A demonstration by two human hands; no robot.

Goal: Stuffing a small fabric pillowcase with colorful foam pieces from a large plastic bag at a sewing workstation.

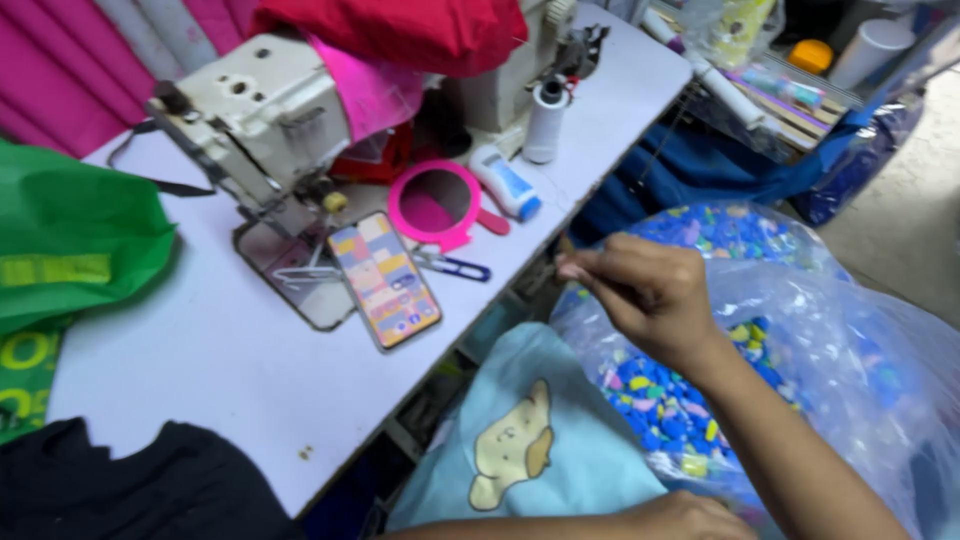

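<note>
We see the right hand w/ thumb and forefinger pressed together at the tips, pinching sth too small to make out; other fingers curl in. It hovers just above the big clear plastic bag of small blue, pink and yellow pieces, which sits right of the table, bag mouth open near the wrist. The left hand lies at the near edge of view, resting by the bag's near side and the pale blue cloth w/ a cream cartoon dog print; its fingers are out of view, so we can't tell their state.

Left of the pinch, on the white work table: small blue-handled thread snips, a phone w/ lit colourful screen, a round pink hand mirror. Farther left, a cream sewing machine w/ red fabric draped on top; white thread spool at the far side. Green bag at far left, black cloth near left.
</note>
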